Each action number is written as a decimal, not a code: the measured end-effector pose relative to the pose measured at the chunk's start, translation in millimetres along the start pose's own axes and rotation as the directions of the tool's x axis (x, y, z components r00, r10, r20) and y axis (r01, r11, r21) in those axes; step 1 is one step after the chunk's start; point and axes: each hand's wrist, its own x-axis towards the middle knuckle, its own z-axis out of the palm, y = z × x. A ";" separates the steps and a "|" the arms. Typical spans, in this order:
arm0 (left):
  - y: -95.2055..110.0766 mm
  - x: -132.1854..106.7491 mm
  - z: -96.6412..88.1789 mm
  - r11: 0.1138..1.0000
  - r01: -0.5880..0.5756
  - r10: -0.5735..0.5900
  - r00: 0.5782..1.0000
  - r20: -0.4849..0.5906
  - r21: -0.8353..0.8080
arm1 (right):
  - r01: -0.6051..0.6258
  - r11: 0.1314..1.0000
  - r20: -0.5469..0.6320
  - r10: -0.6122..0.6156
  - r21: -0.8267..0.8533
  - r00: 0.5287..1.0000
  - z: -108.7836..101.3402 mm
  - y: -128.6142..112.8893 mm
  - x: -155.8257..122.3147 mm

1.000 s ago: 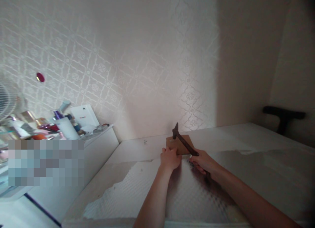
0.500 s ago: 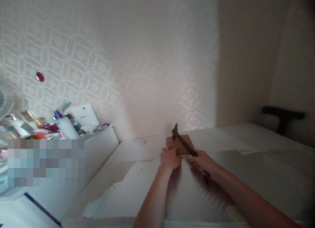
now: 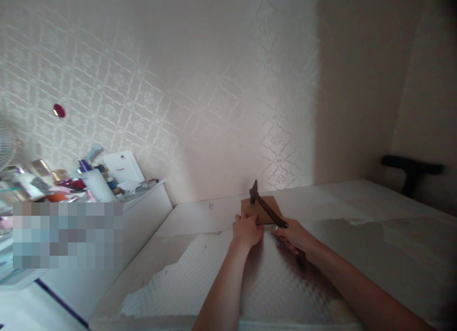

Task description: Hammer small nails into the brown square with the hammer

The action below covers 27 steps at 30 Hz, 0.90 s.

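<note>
In the head view a brown, flat, cardboard-like board point(image 3: 268, 209) lies on the white surface. My left hand point(image 3: 247, 228) grips its front left corner, with the thumb on top and the fingers at the left edge. My right hand point(image 3: 297, 236) is closed around the handle of a hammer point(image 3: 270, 209). The hammer's head stands over the board's left part, just beyond my left fingers. A small pale spot shows on the board under the head; what it is I cannot make out. The palm side of both hands is hidden.
Bubble-textured wrap point(image 3: 185, 278) covers the surface under my forearms. At left, a white cabinet point(image 3: 143, 226) carries several bottles point(image 3: 96, 184) and a white box point(image 3: 123, 168). A patterned wall point(image 3: 214, 102) rises behind. A dark T-shaped object point(image 3: 410, 166) stands at the right.
Hardly anything differs. The hammer's head stays low over the board, and both hands keep their places. The view has shifted very slightly.
</note>
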 end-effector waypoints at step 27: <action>0.2 0.6 0.3 1.000 0.006 -0.006 1.000 0.011 -0.002 | 0.010 1.000 0.010 -0.010 -0.020 1.000 -1.0 -1.1 -1.6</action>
